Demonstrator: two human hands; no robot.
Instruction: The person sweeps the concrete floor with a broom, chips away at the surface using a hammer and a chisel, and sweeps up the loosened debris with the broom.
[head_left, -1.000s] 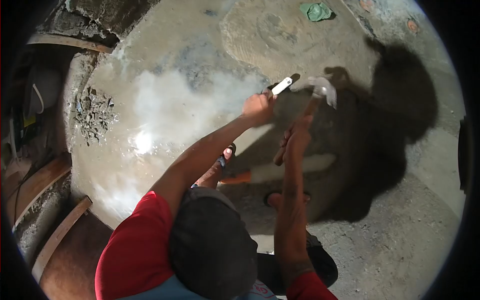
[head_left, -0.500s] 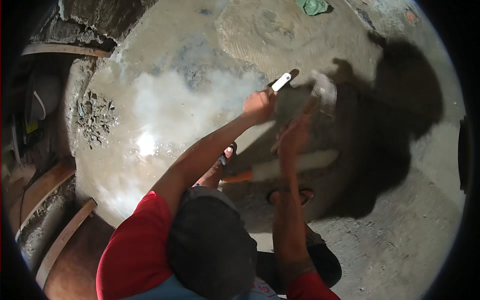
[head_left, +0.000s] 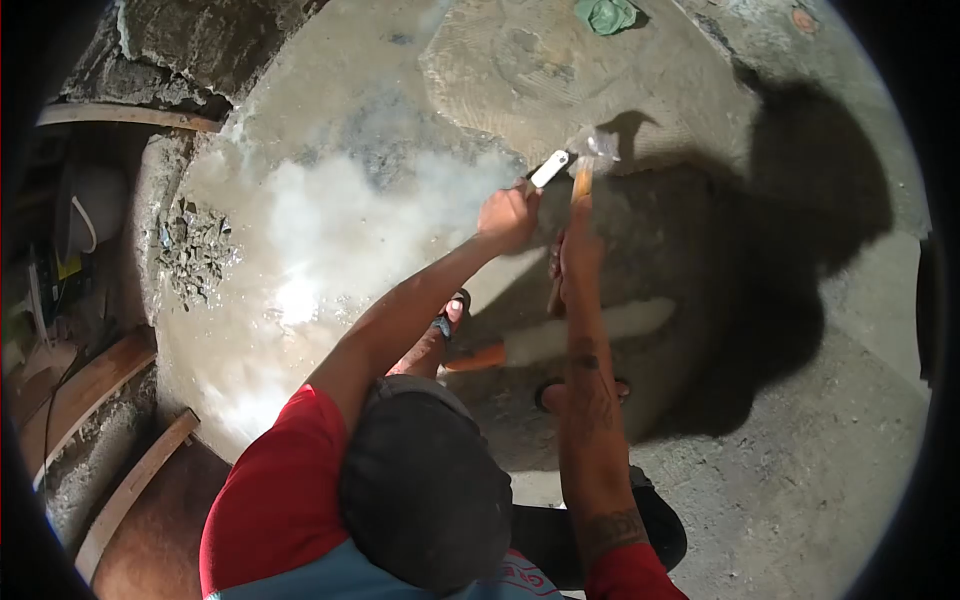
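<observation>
My left hand (head_left: 510, 215) is closed around a short tool with a white end (head_left: 550, 170), which slants up and to the right. The white end has a dark round spot at its tip, and the rest of the tool is hidden in my fist. My right hand (head_left: 580, 258) grips the wooden handle of a hammer (head_left: 582, 185). The slightly blurred hammer head is just right of the white end; whether they touch I cannot tell. Below my hands, a long pale blade-like object with an orange handle (head_left: 480, 356) lies on the floor.
Wet, shiny patches cover the grey concrete floor (head_left: 360, 240). Rubble (head_left: 193, 250) is heaped at the left. A crumpled green bag (head_left: 605, 15) lies at the far end. Curved wooden boards (head_left: 135, 487) stand along the left edge. Sandalled feet are under my arms, and shadow falls at the right.
The hammer has swung left and upward, bringing its head beside the white end of the tool. My left hand has shifted slightly left, still holding that tool.
</observation>
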